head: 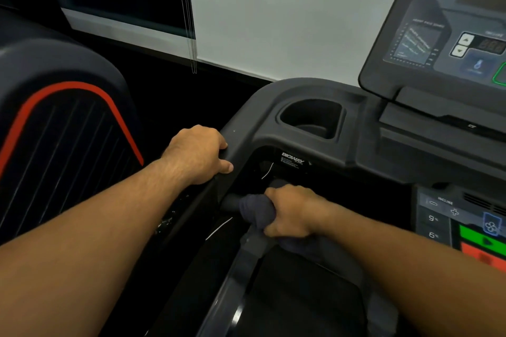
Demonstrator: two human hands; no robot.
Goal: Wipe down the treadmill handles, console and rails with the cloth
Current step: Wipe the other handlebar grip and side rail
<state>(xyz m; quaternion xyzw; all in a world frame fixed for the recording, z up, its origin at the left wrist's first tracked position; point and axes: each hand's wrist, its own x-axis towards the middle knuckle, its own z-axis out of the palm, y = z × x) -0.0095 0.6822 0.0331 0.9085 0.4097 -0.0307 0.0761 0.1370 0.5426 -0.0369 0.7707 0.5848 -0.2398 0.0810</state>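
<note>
The only view came from a wide-angle camera worn on the person's head, facing forward and steeply down. It sat close over the treadmill: the console [443,44] filled the upper right of the frame, and a pale wall [273,8] closed the top. Both forearms ran in from the bottom edge, within arm's reach, to the left hand [197,153] gripping the side rail [208,189] and the right hand [293,213] gripping the cloth [256,212] near centre.

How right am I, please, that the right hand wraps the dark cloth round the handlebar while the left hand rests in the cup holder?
Not the cup holder: the head view shows the left hand gripping the side rail. The right hand's cloth grip stands.
</note>
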